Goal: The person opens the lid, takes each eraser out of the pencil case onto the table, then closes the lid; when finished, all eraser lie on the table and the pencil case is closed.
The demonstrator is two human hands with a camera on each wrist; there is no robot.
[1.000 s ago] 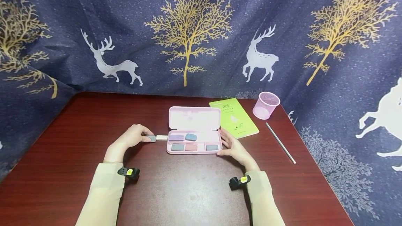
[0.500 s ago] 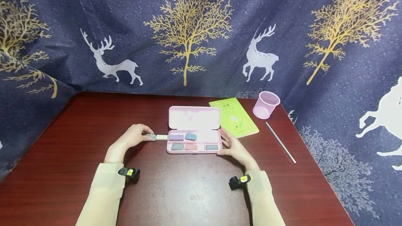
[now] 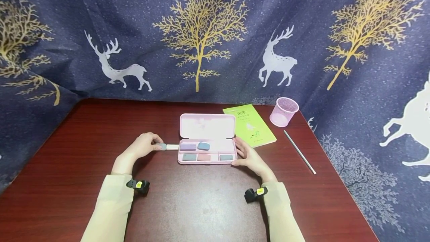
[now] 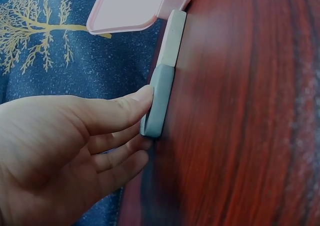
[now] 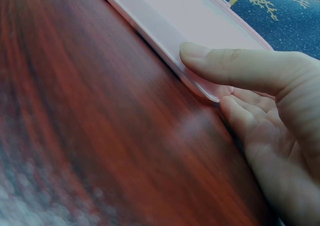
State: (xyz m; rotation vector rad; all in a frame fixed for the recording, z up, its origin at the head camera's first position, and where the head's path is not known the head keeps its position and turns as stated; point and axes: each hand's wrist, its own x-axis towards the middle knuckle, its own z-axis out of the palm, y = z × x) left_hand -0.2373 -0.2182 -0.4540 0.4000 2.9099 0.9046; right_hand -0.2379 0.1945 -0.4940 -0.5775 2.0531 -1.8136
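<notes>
A pink pencil case (image 3: 208, 163) lies with its lid raised, several erasers in its compartments. Its upper compartment holds a purple eraser (image 3: 187, 147) and a blue eraser (image 3: 203, 146). In the lower one are a grey-green, a pink and a darker grey block. Left of the case, a white eraser (image 4: 171, 36) spans from the case's side to a grey-green eraser (image 4: 162, 99), end to end. My left hand (image 3: 142, 147) pinches that grey-green eraser between thumb and fingers. At the case's right end, my right hand (image 3: 249, 158) grips the corner, thumb in front, fingers around the side.
Behind my right hand lies a green book (image 3: 252, 126), partly behind the case lid. A pink mesh pen holder (image 3: 284, 112) stands at the back right, with a grey pencil (image 3: 299, 151) in front. A dark blue patterned cloth (image 3: 134, 29) hangs along the table's far edge.
The grey-green eraser has shifted slightly away from me, more in line with the white one. My right hand keeps its place on the case.
</notes>
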